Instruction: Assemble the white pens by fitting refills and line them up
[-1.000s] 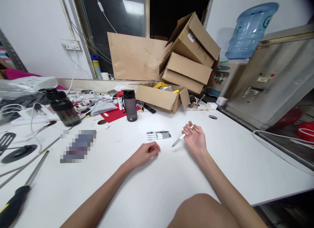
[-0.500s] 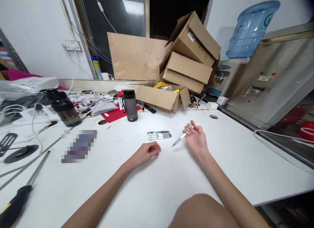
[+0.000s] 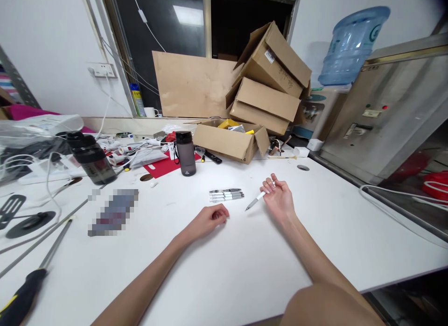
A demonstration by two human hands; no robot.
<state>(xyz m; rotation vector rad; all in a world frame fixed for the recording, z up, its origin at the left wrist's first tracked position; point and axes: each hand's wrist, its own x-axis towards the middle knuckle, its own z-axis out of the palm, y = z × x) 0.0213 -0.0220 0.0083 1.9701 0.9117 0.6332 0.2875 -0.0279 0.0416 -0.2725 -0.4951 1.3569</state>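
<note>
My right hand (image 3: 278, 200) rests on the white table (image 3: 227, 265) with its fingers closed round a white pen (image 3: 255, 199), whose grey tip points left and toward me. Just left of that tip lie three grey pens (image 3: 227, 194) side by side. My left hand (image 3: 210, 219) lies on the table near them, curled into a loose fist; whether anything is inside it is hidden.
A dark bottle (image 3: 185, 153) stands behind the pens, a larger one (image 3: 91, 158) at the left. Cardboard boxes (image 3: 266, 90) pile up at the back. A screwdriver (image 3: 24, 288), rods and cables lie at the left. A water jug (image 3: 352, 46) and a metal cabinet (image 3: 388, 106) stand at the right.
Neither hand has visibly moved on the table. The view has only shifted slightly.
</note>
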